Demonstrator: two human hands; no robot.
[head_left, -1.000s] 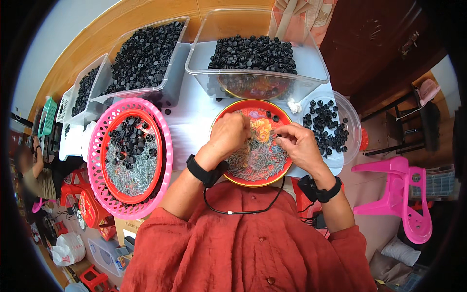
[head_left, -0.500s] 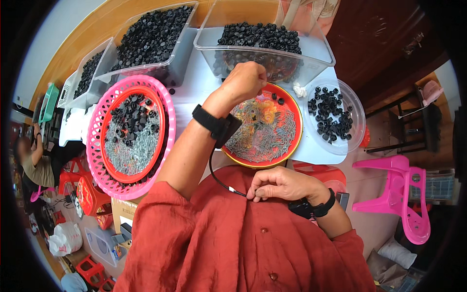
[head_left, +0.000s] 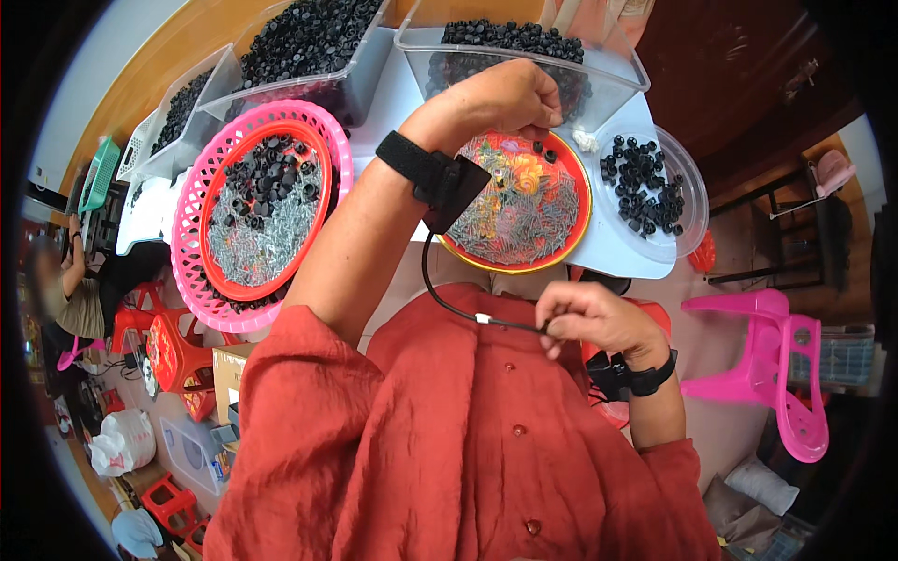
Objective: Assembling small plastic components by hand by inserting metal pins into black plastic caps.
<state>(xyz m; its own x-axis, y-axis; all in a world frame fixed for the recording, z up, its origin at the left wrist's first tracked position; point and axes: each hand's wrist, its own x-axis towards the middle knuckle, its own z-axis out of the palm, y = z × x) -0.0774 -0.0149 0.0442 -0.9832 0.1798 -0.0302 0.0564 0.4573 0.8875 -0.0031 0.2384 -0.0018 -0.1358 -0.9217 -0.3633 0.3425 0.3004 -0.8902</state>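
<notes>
Both hands have left the middle of the red tray [head_left: 575, 164] at the near edge of the surface [head_left: 629, 265]: the left hand [head_left: 524, 98] curls over its far edge, the right hand [head_left: 601, 320] hangs half-closed by the black cable [head_left: 451, 304]. Whether either grips anything, I cannot tell. Handling the screws [head_left: 538, 215] seems paused.

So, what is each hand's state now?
Left hand: curled closed; whether it holds anything cannot be told.
Right hand: loosely curled; any hold is unclear.

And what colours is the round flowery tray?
The tray is red, edged in gold, with a yellow-orange flower; best in the head view.
</notes>
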